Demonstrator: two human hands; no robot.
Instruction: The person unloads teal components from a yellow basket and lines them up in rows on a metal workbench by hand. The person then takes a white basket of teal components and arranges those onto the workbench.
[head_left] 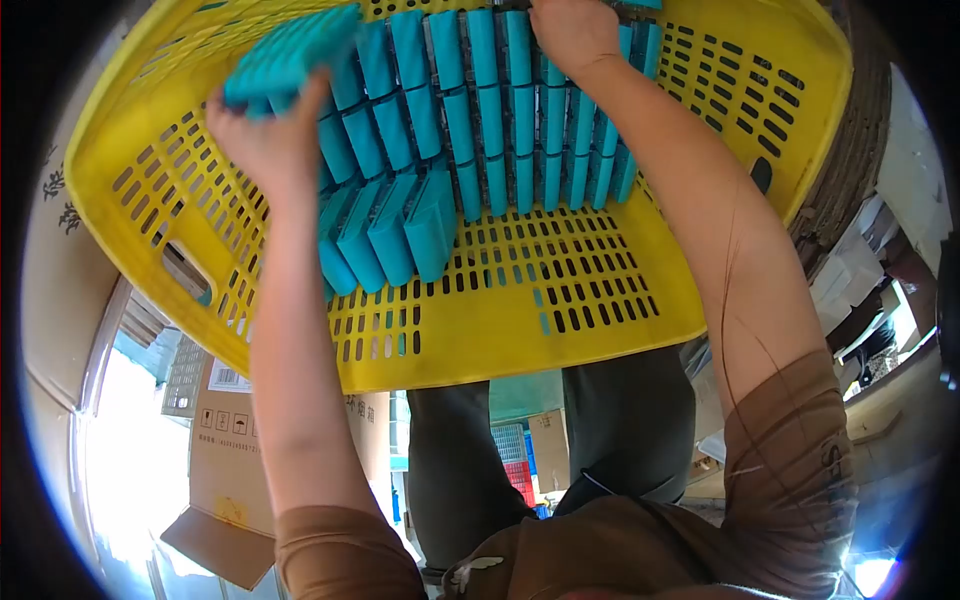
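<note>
My left hand (268, 135) is closed around a teal ribbed piece (292, 58), held tilted above the left part of a yellow perforated basket (470, 355). Rows of upright teal pieces (487, 110) stand packed inside the basket. Several more (428, 228) form a shorter row in front, at the left. At the top of the view, my right hand (577, 32) reaches over the far rows; its fingers are cut off by the frame edge, so what they touch is hidden.
An open cardboard box (225, 450) with printed symbols stands below left of the basket. More cardboard (60, 250) is at the far left. Stacked flattened sheets (850, 150) lie beyond the basket's right side. My legs (630, 425) are beneath its near edge.
</note>
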